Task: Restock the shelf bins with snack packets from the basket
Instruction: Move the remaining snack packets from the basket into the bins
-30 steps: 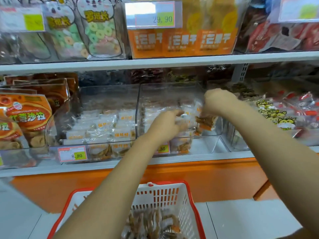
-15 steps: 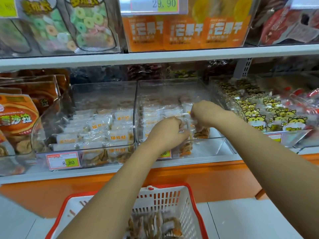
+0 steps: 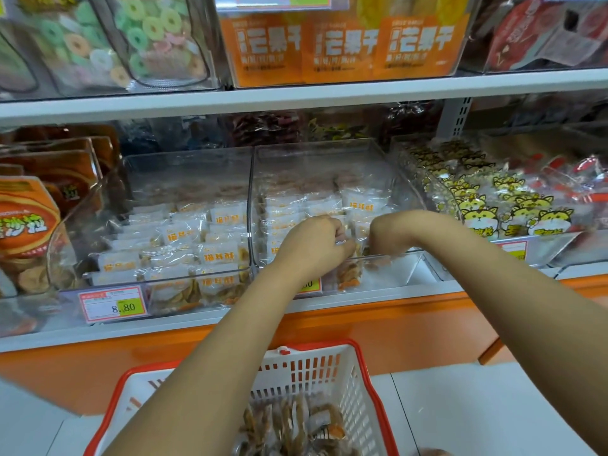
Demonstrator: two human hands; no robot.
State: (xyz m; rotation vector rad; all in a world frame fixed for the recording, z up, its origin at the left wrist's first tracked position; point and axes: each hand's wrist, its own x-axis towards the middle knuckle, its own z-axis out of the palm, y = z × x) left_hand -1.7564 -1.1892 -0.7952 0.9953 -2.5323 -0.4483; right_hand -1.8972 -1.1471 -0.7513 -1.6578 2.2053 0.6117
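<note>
1. Fingers of my left hand (image 3: 314, 246) clamp packets (image 3: 350, 274) at the front of the bin (image 3: 316, 159), probably to stand them in a row.
2. Right hand (image 3: 393, 233) curls down beside them; can't tell what it grips.
3. More wait in the basket (image 3: 317, 366) below.

Clear glossy plastic bin (image 3: 378, 153), crinkly shiny film packets (image 3: 217, 253), slotted white plastic basket (image 3: 329, 366).

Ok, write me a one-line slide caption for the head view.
Restocking: left hand and right hand grip snack packets in the middle clear bin, above the basket.
</note>
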